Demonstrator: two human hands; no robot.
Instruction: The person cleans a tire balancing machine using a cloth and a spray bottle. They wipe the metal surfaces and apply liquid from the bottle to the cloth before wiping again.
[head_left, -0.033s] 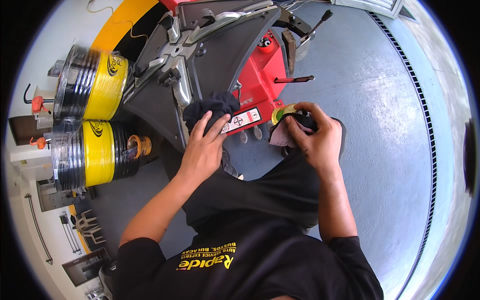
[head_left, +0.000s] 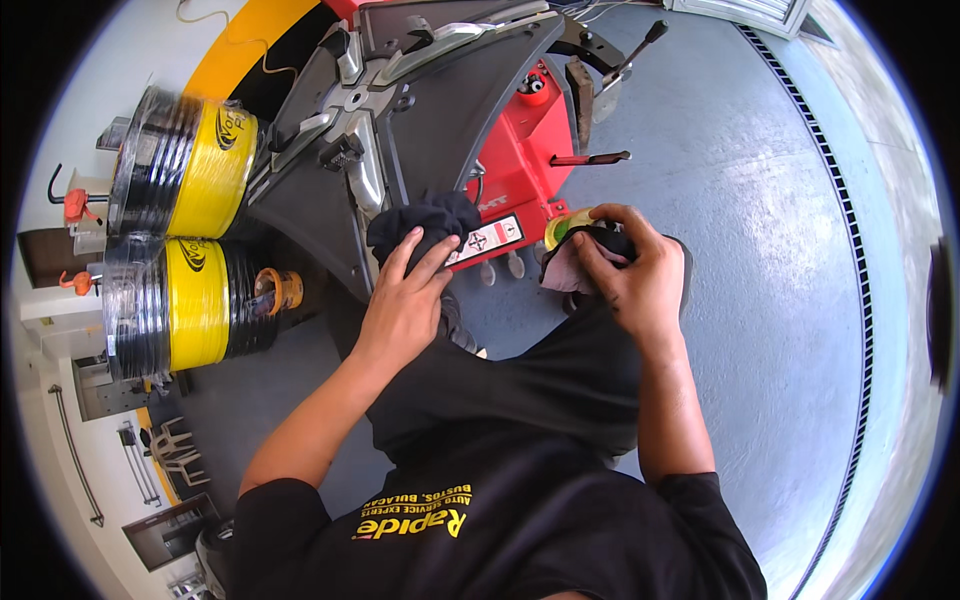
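Hands: our left hand (head_left: 405, 300) presses a dark cloth (head_left: 425, 220), fingers spread; at three o'clock, our right hand (head_left: 635, 270) grips a yellow-green can (head_left: 562, 226) and pink rag (head_left: 560, 272).

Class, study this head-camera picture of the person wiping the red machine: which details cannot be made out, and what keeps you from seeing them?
- Head view: the small yellow-rimmed thing in the right hand is mostly hidden by fingers and a pink cloth.
- Head view: the spot under the dark cloth, pressed down by the left hand, is covered.
- Head view: the machine's base near the floor is hidden by the person's body.
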